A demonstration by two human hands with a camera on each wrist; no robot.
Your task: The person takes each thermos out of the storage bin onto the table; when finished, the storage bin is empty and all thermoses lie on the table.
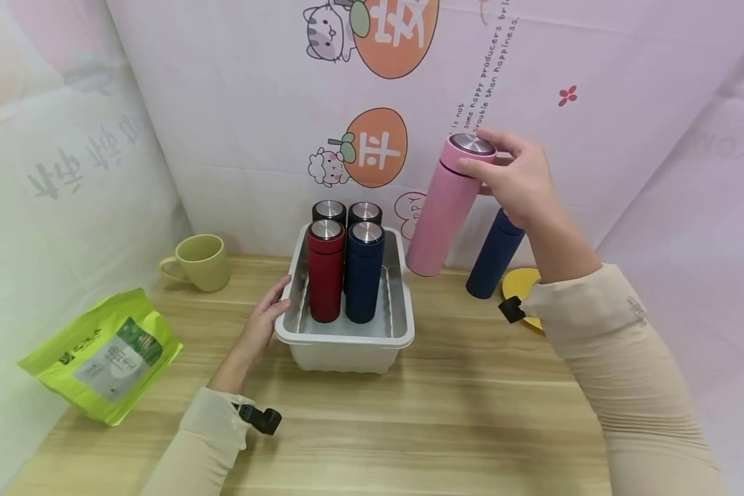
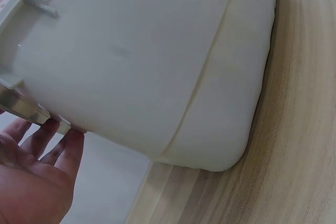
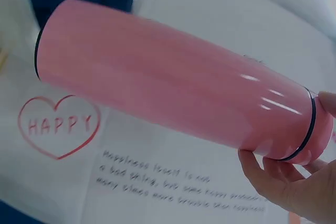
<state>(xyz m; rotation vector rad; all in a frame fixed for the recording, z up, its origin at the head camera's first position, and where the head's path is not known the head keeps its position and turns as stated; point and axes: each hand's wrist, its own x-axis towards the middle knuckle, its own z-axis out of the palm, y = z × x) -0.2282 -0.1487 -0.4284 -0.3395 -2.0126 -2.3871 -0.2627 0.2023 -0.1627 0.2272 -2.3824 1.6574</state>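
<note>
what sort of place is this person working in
Probably a small tabletop set-up staged for filming or practice: printed sheets hang close around a wood-grain table, where a pale tub of upright bottles stands near a mug.

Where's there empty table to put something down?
Bare table lies in front of the white bin, and right of it, up to the blue bottle outside. The bin's middle is crowded: four bottles stand close together.

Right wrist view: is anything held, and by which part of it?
Yes: the right hand holds the pink bottle by its lid end; the opposite end is free.
</note>
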